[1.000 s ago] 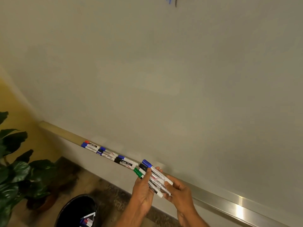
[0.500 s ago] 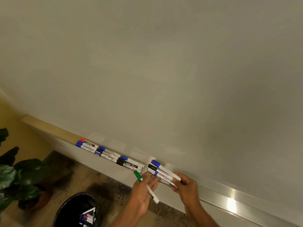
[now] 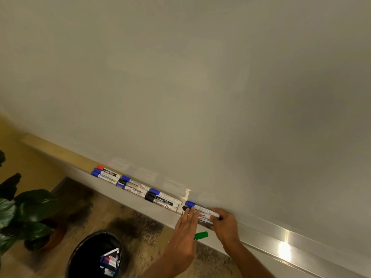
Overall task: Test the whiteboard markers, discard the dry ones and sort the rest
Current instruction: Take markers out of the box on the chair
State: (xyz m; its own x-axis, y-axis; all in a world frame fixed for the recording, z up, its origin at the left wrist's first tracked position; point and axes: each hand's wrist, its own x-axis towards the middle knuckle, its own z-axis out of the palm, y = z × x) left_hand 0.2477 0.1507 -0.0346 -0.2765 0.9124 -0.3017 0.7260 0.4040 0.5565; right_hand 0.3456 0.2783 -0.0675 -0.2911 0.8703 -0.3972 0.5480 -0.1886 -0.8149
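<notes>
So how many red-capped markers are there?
2. One red-capped marker lies at the far left of the row on the whiteboard ledge; the other is in the black bin. More may be hidden in the bin, under the left hand or right hand.

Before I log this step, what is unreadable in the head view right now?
All in the head view:
- Green marker: only its cap shows; the left hand covers the barrel, so the grip is unclear.
- Marker bundle: the right hand wraps one end and left fingers cross it; count unknown.
- Bin: cut by the bottom edge; the markers inside are too small to count.
</notes>
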